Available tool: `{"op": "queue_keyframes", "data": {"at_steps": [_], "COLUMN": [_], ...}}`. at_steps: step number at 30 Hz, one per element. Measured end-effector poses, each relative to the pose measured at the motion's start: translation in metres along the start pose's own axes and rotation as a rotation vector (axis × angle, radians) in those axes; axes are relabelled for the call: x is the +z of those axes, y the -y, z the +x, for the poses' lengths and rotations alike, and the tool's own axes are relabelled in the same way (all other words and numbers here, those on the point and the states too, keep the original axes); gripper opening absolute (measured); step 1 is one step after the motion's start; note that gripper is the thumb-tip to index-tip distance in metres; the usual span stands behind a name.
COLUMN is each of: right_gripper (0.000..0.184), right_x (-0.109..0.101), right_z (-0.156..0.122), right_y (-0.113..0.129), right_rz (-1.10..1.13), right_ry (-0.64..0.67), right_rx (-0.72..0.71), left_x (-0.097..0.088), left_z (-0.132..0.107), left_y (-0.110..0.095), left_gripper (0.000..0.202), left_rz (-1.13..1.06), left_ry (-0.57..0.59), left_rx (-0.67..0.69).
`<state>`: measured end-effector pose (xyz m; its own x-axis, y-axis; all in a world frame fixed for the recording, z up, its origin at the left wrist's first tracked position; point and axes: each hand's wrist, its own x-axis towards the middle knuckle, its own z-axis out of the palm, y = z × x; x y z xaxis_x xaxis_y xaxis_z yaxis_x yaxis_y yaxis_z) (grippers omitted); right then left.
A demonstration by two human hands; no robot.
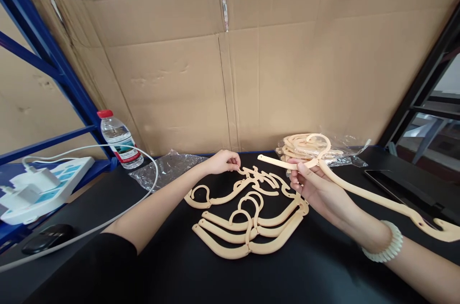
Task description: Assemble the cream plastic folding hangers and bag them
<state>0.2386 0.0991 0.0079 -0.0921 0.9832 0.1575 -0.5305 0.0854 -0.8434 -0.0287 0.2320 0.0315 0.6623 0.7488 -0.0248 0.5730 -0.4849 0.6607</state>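
Observation:
My right hand point(316, 189) is closed around the middle of a beige plastic folding hanger point(366, 193), raised above the table. Its hook point(321, 138) points up, one plain arm extends left, and the longer right arm ends in a hooked tip. My left hand point(224, 162) is pinched at the edge of a pile of small beige hanger pieces point(260, 178), with its fingertips on one small piece. In front, several hangers with hooks point(247, 234) lie nested on the black table point(237, 280). Another beige hanger part point(197, 203) rests left of them.
A plastic bag of beige hanger parts point(294, 146) lies at the back right, and crumpled clear film point(168, 167) at the back left. A water bottle point(122, 143), white cable point(157, 174), power strip point(68, 184) and black mouse point(48, 238) are left. A dark flat device point(388, 184) lies right.

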Motion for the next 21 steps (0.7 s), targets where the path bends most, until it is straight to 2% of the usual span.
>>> {"op": "queue_keyframes", "data": {"at_steps": [3, 7, 13, 18, 21], "right_gripper": [0.018, 0.015, 0.011, 0.014, 0.016], "right_x": [0.001, 0.003, 0.018, 0.035, 0.039], "right_z": [-0.001, -0.002, -0.008, -0.020, -0.025], "right_y": [0.000, 0.001, 0.006, 0.006, 0.003], "right_rz": [-0.007, -0.016, 0.051, 0.124, 0.102], "right_ry": [0.006, -0.012, -0.025, 0.052, 0.108], "right_rx": [-0.024, -0.062, -0.074, -0.038, -0.013], "left_x": [-0.001, -0.002, 0.000, 0.009, 0.017], "left_z": [-0.011, -0.039, -0.090, -0.112, -0.116], "left_y": [-0.012, -0.041, -0.080, -0.090, -0.090], "left_gripper": [0.022, 0.012, 0.022, 0.026, 0.030], "left_rz": [-0.154, -0.389, -0.669, -0.803, -0.861], "left_ry": [-0.131, -0.328, -0.494, -0.633, -0.664], "left_rx": [0.000, 0.019, 0.036, 0.091, 0.104]}}
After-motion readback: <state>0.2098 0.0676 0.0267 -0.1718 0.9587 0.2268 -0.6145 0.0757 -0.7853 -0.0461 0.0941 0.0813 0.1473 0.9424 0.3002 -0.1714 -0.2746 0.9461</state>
